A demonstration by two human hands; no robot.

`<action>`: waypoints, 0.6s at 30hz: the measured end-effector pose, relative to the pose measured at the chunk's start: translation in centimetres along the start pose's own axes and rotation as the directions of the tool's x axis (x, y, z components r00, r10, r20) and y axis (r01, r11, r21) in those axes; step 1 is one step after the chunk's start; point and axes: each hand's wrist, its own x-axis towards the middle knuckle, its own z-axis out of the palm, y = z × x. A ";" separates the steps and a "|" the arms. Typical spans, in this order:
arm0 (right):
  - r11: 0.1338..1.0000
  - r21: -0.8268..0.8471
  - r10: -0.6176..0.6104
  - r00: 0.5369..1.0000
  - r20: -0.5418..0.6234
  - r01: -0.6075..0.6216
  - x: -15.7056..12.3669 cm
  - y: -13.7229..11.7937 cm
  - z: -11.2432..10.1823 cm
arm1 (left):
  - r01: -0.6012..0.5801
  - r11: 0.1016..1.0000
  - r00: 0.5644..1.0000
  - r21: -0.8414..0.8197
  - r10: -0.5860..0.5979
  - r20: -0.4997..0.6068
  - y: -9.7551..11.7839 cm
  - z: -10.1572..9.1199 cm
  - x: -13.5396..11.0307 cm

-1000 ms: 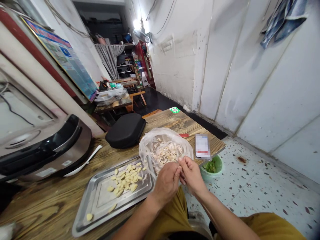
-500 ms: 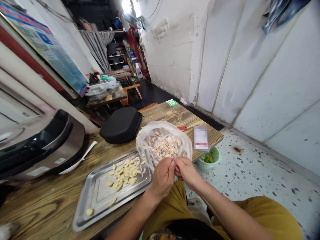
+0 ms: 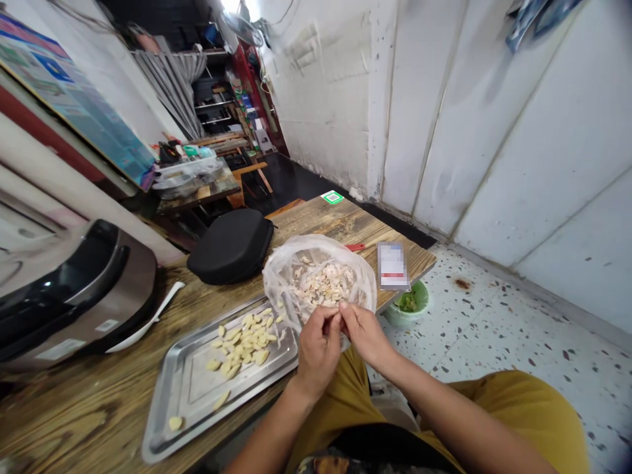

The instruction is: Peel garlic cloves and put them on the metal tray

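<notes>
The bare left hand [image 3: 316,349] loosens its curl slightly against the pinching bare right hand [image 3: 366,334]; any hold is hidden. Pale-yellow oval pieces [image 3: 245,349] at nine o'clock haven't increased.

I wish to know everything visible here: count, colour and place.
table: one, brown, left and centre
tray: one, silver, on table
cloves: many, pale yellow, on tray
bag: one, translucent white, beside tray
pieces: many, whitish, in bag
strip: one, red, behind bag
blurred rectangle: one, whitish, right of bag
case: one, black, behind tray
cooker: one, brown and black, left
utensil: one, white, beside cooker
sticker: one, green and white, table's far end
bowl: one, green, beyond table's right edge
leaves: several, green, in bowl
rear table: one, brown, background
curtain: one, grey, background
poster: one, mainly blue, upper left
cloth: one, blue, upper right
trousers: one pair, mustard, bottom
left fingers, right fingers: two sets, bare, before bag
</notes>
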 end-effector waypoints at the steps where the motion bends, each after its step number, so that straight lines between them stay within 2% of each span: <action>1: 1.000 -0.013 -0.015 1.000 0.009 0.015 0.0 0.2 -0.1 | 0.053 0.997 0.999 -0.051 -0.052 0.014 0.2 -0.1 0.1; 4: 0.999 0.013 -0.051 0.999 0.004 0.051 -0.1 0.3 -0.1 | 0.218 0.942 0.975 -0.255 -0.198 0.100 0.5 -0.5 0.4; 7: 0.993 0.106 -0.046 0.999 0.021 0.044 -0.4 0.2 0.0 | 0.335 0.844 0.941 -0.420 -0.280 0.188 0.6 -0.6 0.6; 10: 0.994 0.090 -0.065 0.998 0.003 0.064 -0.6 0.1 0.1 | 0.349 0.825 0.937 -0.445 -0.298 0.183 0.7 -0.4 0.5; 12: 0.987 -0.042 -0.159 0.987 -0.039 0.157 -0.7 0.0 0.0 | 0.335 0.807 0.942 -0.486 -0.308 0.136 0.8 -0.2 0.2; 14: 0.927 -0.230 -0.318 0.946 -0.058 0.297 -0.6 0.0 0.0 | 0.356 0.731 0.927 -0.582 -0.353 0.124 1.0 0.1 0.1; 16: 0.819 -0.386 -0.472 0.881 -0.033 0.424 -0.5 0.2 -0.1 | 0.416 0.612 0.892 -0.673 -0.418 0.172 1.4 0.1 0.2; 18: 0.725 -0.477 -0.566 0.825 0.000 0.497 -0.3 0.4 -0.2 | 0.481 0.524 0.853 -0.703 -0.464 0.238 1.7 0.0 0.5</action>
